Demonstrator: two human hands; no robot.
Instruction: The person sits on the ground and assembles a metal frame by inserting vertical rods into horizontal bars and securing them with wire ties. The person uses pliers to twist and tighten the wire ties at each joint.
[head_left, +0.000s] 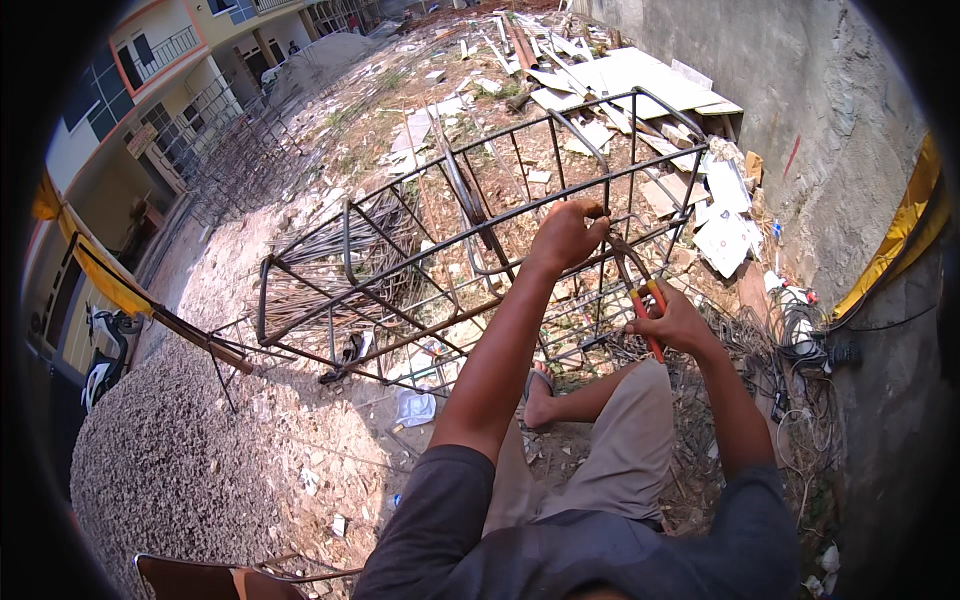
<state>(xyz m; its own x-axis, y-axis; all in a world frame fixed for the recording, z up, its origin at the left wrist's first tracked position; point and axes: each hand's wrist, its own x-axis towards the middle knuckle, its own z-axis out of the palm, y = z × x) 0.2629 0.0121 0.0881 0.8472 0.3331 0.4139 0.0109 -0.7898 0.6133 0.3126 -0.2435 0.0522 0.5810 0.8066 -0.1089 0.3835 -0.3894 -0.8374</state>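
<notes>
At the far left stands a building [165, 50] with balconies, bearing a small sign [142, 139] whose lettering is too small to read; a parked scooter [103, 355] and a grey gravel heap [160, 470] lie nearer. A yellow cloth [110, 280] hangs along a pole. Next, a pile of loose rods [325, 285] shows behind the bars of the rebar cage [475, 212], which is in front of the person, its long axis slanting from lower left to upper right. The left forearm crosses before it, hiding some bars. The left hand [570, 235] has its fingers curled at an upper bar; whether they pinch anything cannot be told. The red-handled pincers [648, 292] point up and leftward, their head at the cage just beside that hand; their jaws' state is unclear. The right hand [675, 320] is wrapped around the handles. Beyond lie white boards [640, 80], tangled cables [800, 340] and a grey wall [800, 100].
</notes>
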